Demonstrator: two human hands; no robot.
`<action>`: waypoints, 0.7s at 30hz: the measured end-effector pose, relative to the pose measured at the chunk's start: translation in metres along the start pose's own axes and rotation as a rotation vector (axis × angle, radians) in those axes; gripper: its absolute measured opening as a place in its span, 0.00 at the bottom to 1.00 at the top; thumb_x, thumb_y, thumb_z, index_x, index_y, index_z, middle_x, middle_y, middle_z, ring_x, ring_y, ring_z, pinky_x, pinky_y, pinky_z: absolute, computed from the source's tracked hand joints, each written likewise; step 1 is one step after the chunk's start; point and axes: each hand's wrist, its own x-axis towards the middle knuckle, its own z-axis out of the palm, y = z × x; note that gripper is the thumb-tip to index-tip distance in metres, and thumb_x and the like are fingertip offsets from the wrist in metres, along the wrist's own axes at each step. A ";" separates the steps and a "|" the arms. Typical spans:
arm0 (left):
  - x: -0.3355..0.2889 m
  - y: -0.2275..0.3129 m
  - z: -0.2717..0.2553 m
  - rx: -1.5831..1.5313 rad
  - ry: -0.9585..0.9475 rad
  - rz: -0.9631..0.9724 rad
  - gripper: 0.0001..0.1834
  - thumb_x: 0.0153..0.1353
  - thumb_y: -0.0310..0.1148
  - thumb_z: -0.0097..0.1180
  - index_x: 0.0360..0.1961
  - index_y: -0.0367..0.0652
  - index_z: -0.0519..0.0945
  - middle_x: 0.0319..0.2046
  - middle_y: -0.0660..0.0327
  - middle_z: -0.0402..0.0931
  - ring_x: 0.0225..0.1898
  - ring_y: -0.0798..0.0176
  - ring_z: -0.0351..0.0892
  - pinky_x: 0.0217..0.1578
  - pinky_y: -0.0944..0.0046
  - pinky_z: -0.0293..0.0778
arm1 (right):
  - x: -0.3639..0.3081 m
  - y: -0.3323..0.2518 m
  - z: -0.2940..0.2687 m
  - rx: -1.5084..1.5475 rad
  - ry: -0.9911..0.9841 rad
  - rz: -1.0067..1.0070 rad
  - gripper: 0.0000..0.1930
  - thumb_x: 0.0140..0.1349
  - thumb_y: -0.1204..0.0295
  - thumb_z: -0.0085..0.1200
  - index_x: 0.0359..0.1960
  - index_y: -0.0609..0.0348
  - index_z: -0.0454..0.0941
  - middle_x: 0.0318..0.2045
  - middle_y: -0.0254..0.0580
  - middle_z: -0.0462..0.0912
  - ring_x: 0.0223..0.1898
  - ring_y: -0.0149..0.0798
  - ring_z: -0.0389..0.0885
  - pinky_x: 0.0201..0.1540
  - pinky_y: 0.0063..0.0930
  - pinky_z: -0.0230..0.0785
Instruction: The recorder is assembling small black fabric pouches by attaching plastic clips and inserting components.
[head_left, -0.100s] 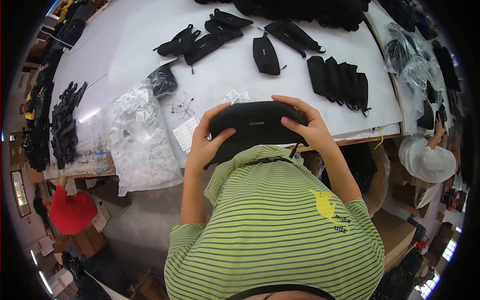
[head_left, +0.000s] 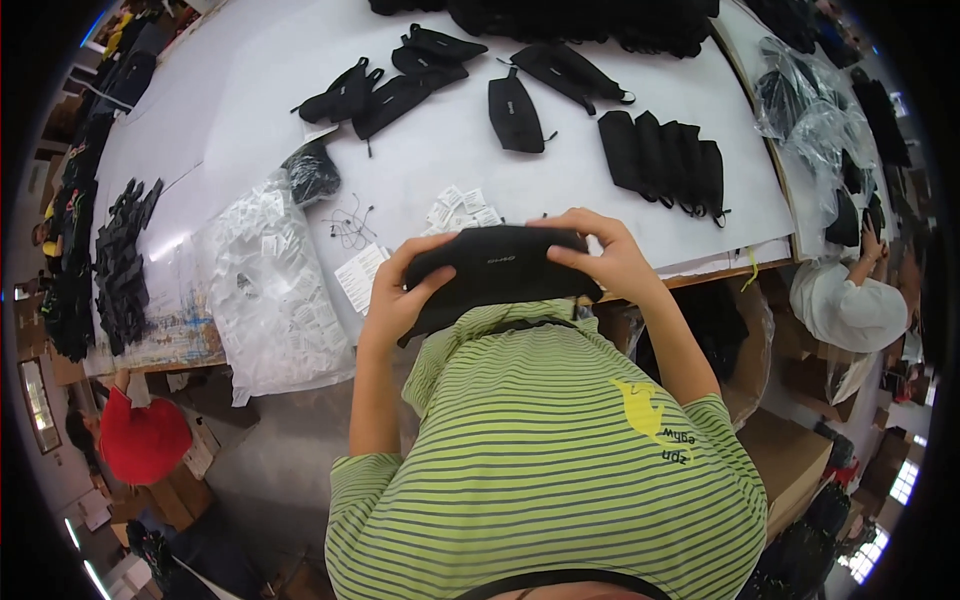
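A black fabric pouch (head_left: pixel 492 272) stretches between my two hands at the near edge of the white table, close to my striped shirt. My left hand (head_left: pixel 398 298) grips its left end, thumb on the face towards me and fingers behind. At the other end my right hand (head_left: pixel 608 258) pinches the upper corner between thumb and fingers. Just beyond the pouch lie small white printed tags (head_left: pixel 460 208), partly hidden by it. Thin black strings (head_left: pixel 350 226) and a printed white sheet (head_left: pixel 360 276) rest near my left hand.
A clear plastic bag of white tags (head_left: pixel 275 305) overhangs the table edge at left. Several black pouches (head_left: pixel 515 113) lie farther back, with an overlapping row (head_left: pixel 662 160) at right. Dark strips (head_left: pixel 125 265) pile up far left. People in red (head_left: pixel 145 440) and white (head_left: pixel 850 305) are at the sides.
The pouch has dipped slightly towards me and its face has tilted, with both hands still on it. More of the white tags behind it shows. The whole view has shifted a little.
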 end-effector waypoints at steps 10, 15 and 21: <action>-0.009 -0.054 -0.029 0.153 -0.062 -0.339 0.18 0.68 0.38 0.43 0.33 0.37 0.82 0.29 0.65 0.62 0.26 0.72 0.66 0.29 0.72 0.68 | -0.027 0.058 -0.061 -0.008 0.174 0.461 0.20 0.51 0.62 0.65 0.42 0.63 0.81 0.27 0.34 0.79 0.21 0.24 0.72 0.21 0.18 0.64; -0.025 -0.084 -0.059 0.180 0.098 -0.385 0.16 0.67 0.38 0.45 0.35 0.37 0.80 0.36 0.61 0.68 0.36 0.66 0.72 0.38 0.67 0.69 | -0.051 0.184 -0.151 -0.552 0.903 0.354 0.23 0.53 0.63 0.62 0.52 0.51 0.77 0.34 0.44 0.76 0.33 0.38 0.77 0.36 0.27 0.70; -0.050 -0.131 -0.075 0.947 0.417 -0.255 0.28 0.51 0.38 0.63 0.52 0.40 0.70 0.50 0.49 0.65 0.55 0.45 0.61 0.57 0.52 0.56 | -0.054 0.237 -0.221 -0.906 1.164 0.617 0.26 0.53 0.71 0.54 0.57 0.42 0.72 0.48 0.51 0.69 0.44 0.52 0.76 0.47 0.41 0.69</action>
